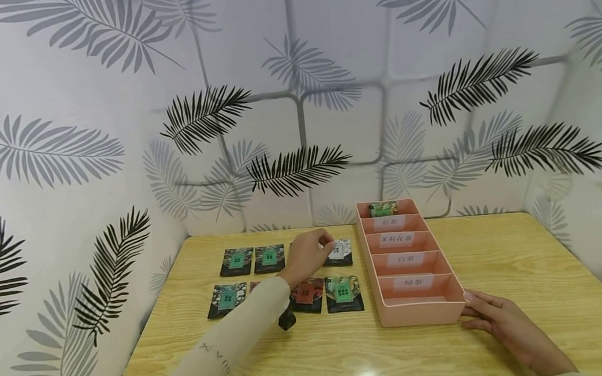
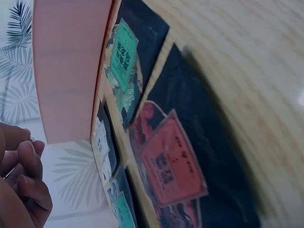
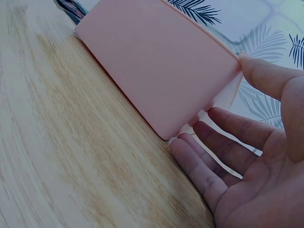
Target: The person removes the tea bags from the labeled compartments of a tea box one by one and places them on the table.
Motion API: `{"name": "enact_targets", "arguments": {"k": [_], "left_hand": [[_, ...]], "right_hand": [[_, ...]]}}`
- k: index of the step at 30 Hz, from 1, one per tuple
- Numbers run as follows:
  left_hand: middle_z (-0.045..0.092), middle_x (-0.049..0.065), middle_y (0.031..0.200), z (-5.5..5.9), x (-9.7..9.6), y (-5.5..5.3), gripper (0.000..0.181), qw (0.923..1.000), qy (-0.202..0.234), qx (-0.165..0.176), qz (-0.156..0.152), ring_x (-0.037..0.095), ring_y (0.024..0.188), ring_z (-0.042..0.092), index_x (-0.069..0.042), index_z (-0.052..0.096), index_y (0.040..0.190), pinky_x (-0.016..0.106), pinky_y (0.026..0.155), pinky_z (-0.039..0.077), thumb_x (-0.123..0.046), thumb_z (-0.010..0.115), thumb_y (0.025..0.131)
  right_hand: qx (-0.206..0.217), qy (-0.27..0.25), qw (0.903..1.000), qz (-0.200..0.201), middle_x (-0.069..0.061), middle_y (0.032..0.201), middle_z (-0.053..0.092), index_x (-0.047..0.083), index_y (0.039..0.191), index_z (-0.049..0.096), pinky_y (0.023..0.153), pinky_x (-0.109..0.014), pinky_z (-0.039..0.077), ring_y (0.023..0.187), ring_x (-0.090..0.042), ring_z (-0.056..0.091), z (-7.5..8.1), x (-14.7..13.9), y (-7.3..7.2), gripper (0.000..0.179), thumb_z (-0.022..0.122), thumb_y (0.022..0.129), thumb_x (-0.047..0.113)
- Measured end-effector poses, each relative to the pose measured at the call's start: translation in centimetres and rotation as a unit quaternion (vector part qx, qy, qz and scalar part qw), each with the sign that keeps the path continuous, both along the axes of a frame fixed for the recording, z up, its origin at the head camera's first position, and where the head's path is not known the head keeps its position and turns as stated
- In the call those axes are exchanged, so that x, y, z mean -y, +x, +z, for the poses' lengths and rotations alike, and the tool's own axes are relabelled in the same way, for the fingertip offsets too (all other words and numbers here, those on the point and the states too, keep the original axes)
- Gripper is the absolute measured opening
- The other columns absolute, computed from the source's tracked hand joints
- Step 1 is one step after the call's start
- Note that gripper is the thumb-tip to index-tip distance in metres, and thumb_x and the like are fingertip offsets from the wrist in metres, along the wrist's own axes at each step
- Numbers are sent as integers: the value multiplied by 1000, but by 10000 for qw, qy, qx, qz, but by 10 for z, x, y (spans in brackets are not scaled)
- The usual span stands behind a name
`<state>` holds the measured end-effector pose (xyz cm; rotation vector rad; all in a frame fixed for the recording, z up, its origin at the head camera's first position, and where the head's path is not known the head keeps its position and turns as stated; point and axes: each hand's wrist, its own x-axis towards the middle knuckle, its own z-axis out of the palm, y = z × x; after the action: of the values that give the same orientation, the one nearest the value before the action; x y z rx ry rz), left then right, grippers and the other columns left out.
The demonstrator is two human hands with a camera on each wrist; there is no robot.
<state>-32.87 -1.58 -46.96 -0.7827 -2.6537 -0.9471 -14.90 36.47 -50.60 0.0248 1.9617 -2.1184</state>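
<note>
Over the back row of tea packets hangs my left hand [image 1: 309, 251], fingers loosely curled with nothing visible between them. Its fingertips overlap the near edge of a packet with a white label [image 1: 341, 251] in the head view. Beneath the forearm lie a red-label packet [image 1: 307, 295] and a partly covered one. A green-label packet [image 1: 344, 294] sits beside the box. My right hand [image 1: 504, 319] touches the near right corner of a long pink divided box [image 1: 420, 313]. Its thumb [image 3: 266, 76] rests at the rim; the other fingers [image 3: 228, 137] meet the wall lower down.
Further left lie green-label packets [image 1: 236, 262] and a teal-label one [image 1: 227, 301]. Paper labels with Chinese writing mark the box's compartments; a green packet [image 1: 383, 209] stands in the farthest. A leaf-patterned curtain [image 1: 328, 122] rises behind the wooden table [image 1: 494, 256].
</note>
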Motion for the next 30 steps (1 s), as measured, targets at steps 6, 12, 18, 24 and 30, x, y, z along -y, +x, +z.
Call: {"name": "enact_targets", "arguments": {"k": [6, 12, 18, 24, 30], "left_hand": [[63, -12, 85, 3, -12, -7, 13, 9999, 121, -24, -98, 1, 62, 54, -20, 67, 96, 25, 59, 45, -31, 60, 95], [65, -11, 87, 5, -23, -16, 13, 9993, 298, -151, -144, 0, 64, 55, -21, 67, 97, 25, 62, 47, -30, 59, 96], [66, -9, 87, 8, -34, -23, 18, 9989, 325, -234, -236, 1, 67, 57, -17, 69, 97, 25, 62, 48, -31, 58, 96], [65, -10, 88, 12, -46, -34, 21, 9991, 227, -246, -264, 2, 72, 57, -17, 69, 97, 26, 65, 49, -35, 57, 96], [65, -8, 88, 18, -59, -43, 20, 9982, 416, -74, -415, 4, 69, 57, -11, 71, 99, 28, 63, 48, -27, 60, 96]], "right_hand": [[-15, -122, 9999, 67, -3, 111, 68, 5, 126, 58, 89, -39, 49, 104, -17, 64, -1, -2, 0, 33, 46, 103, 25], [-75, -107, 9998, 125, -2, 114, 67, -3, 133, 50, 89, -39, 49, 106, -16, 63, -2, -3, -2, 42, 45, 103, 26], [-170, -254, 9992, 239, -3, 113, 68, 5, 129, 57, 89, -39, 49, 105, -17, 63, -6, -5, -2, 34, 44, 103, 23], [-122, -296, 9993, 196, -3, 112, 68, 9, 125, 61, 88, -39, 50, 104, -17, 64, -6, -5, -2, 31, 44, 103, 23], [-132, -214, 9996, 125, 0, 114, 67, 1, 131, 55, 89, -39, 49, 105, -15, 63, -5, -6, -1, 37, 43, 104, 23]]}}
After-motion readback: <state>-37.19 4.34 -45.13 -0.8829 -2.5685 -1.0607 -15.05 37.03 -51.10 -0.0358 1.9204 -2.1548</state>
